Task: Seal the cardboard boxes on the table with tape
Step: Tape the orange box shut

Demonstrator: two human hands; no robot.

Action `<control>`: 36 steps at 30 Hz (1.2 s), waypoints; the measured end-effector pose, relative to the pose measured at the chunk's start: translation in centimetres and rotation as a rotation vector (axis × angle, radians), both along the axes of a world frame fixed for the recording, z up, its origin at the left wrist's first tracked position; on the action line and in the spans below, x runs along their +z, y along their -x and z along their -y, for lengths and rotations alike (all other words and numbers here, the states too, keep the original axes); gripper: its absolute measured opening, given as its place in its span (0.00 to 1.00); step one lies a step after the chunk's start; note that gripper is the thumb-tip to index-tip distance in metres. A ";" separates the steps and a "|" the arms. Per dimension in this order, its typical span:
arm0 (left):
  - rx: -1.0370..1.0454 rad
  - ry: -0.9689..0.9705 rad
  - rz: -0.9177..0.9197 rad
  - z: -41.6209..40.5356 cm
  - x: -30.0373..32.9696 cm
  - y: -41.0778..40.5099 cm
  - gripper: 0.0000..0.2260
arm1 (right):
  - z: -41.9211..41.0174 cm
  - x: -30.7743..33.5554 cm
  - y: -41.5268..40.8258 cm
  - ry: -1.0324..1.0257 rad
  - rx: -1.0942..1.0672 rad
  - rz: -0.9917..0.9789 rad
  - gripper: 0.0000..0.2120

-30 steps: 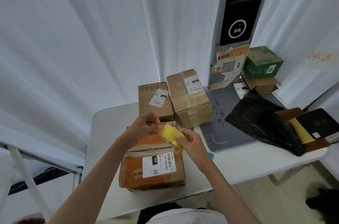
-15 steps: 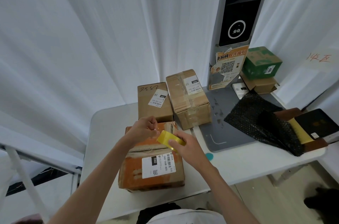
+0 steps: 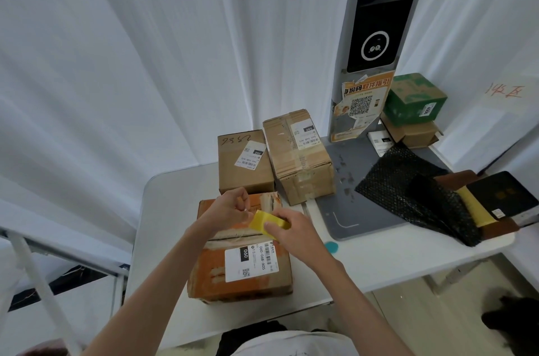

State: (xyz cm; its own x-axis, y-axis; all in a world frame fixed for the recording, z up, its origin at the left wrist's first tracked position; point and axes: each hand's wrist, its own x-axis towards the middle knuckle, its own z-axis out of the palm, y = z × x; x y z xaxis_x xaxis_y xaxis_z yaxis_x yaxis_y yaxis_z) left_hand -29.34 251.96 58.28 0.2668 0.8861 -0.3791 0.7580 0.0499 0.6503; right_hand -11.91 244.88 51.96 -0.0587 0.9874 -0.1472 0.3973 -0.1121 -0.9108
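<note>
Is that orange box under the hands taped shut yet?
Not yet. The orange box has its flaps folded down, but a dark, untaped gap runs along the seam.

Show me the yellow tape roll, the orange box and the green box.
yellow tape roll [image 3: 269,222], head view, its flat yellow side.
orange box [image 3: 210,274], head view, top face left of label.
green box [image 3: 408,106], head view, front face.

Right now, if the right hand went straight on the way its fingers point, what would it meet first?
The right hand, gripping the yellow tape roll, points left toward the left hand. It would probably meet that hand's fingers first, above the orange box; depth is unclear.
</note>
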 end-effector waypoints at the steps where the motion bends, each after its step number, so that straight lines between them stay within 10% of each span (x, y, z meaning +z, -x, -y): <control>1: -0.004 0.006 0.000 0.0 0.0 0.0 0.08 | 0.0 0.0 0.0 -0.004 0.015 0.024 0.03; 15: -0.050 0.083 0.063 -0.8 1.8 2.1 0.07 | -0.3 0.6 -0.4 0.042 0.036 0.261 0.11; 36: 0.106 -0.093 0.116 -1.5 0.8 2.9 0.13 | 0.8 0.1 -1.8 0.171 -0.020 -0.200 0.01</control>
